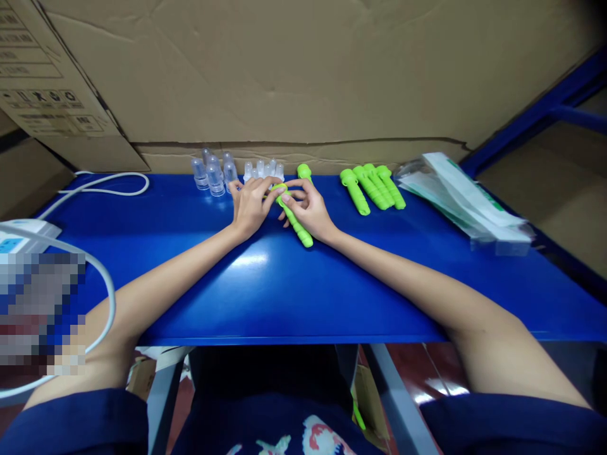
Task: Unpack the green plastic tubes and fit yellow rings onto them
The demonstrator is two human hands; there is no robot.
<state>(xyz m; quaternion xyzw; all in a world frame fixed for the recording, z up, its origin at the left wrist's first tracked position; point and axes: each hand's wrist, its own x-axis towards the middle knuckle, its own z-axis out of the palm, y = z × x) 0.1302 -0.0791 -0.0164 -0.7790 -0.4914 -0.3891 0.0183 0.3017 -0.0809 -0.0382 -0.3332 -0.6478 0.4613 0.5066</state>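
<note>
Left hand [251,205] and right hand [308,208] both grip one green handle [294,220] on the blue desk [284,284]; clear caps [218,174] behind, four more green handles [372,188] right (carton print [40,95] unreadable).

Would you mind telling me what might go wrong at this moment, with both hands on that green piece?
1. The clear caps stand upright close behind the left hand; a stray knuckle might topple them.
2. The green piece is held at its far end by fingers of both hands, the right hand included, and its near end juts out, so it might slip.
3. The white cable loops near the left forearm and could snag.
</note>
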